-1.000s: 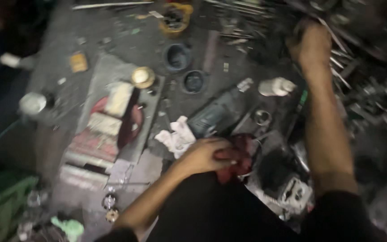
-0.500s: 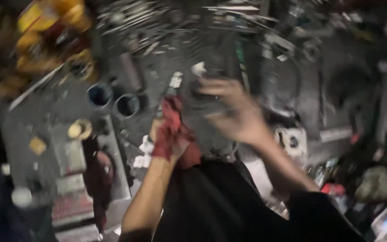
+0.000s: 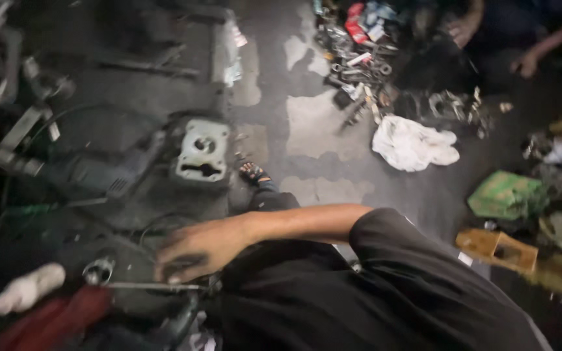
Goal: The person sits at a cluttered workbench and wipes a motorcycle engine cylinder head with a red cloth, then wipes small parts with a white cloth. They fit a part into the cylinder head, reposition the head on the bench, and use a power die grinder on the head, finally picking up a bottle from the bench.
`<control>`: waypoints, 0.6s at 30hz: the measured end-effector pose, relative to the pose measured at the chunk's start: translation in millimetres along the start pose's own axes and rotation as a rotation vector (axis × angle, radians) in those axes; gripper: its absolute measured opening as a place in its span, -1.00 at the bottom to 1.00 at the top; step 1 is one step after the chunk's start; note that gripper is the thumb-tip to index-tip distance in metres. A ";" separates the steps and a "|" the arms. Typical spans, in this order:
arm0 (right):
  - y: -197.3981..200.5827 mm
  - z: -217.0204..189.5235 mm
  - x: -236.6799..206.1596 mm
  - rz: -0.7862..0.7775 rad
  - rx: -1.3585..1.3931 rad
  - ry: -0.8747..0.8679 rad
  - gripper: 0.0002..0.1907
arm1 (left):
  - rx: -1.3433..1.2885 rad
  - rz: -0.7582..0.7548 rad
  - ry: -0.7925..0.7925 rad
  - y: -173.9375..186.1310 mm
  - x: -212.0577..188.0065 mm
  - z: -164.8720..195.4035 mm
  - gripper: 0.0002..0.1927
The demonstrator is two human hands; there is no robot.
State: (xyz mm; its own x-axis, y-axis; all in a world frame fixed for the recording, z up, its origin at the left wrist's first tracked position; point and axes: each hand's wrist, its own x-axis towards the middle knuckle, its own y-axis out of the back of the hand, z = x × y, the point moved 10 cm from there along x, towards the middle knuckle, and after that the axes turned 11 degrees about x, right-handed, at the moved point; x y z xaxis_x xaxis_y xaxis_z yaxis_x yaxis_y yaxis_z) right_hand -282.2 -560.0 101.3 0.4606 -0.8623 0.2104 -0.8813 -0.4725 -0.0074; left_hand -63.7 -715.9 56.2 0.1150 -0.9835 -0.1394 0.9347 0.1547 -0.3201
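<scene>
My right hand (image 3: 190, 250) reaches left across my black-clad lap, its arm coming out of a black sleeve. The fingers curl down onto a dark, greasy part. A thin metal rod (image 3: 154, 286) lies just under the fingertips, and a round metal ring (image 3: 99, 270) sits beside them. Whether the hand grips anything is blurred. A red rag (image 3: 53, 318) lies at the bottom left, next to a white bundle (image 3: 27, 289). My left hand is out of view.
A pale grey engine part (image 3: 203, 149) lies ahead on the dark floor. There is a white cloth (image 3: 414, 143), a heap of metal parts (image 3: 359, 58), a green bag (image 3: 505, 195) and a wooden block (image 3: 495, 247). Another person's hand (image 3: 528, 62) is at the top right.
The view has swung to the right. My right hand has come down from the tool area to the dark part. The red rag and my left hand have dropped out towards the bottom left.
</scene>
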 end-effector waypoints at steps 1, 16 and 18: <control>8.3 12.6 -22.0 0.020 0.004 -0.076 -0.77 | 0.033 -0.018 -0.021 -10.8 0.2 0.6 -0.60; 32.7 29.7 -132.7 0.307 -0.215 -0.222 -0.76 | 0.676 -0.195 -0.580 -80.9 -66.6 30.7 -0.65; 31.1 30.4 -137.0 0.300 -0.214 -0.260 -0.75 | 0.750 -0.258 -0.636 -94.9 -82.4 23.2 -0.66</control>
State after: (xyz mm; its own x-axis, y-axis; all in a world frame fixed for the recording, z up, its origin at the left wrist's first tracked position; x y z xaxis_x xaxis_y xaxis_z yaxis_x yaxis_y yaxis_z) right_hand -369.5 -462.1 42.6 0.1684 -0.9855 -0.0225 -0.9694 -0.1697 0.1776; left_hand -154.1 -651.7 119.8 -0.1667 -0.8798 0.4452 0.9012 0.0473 0.4309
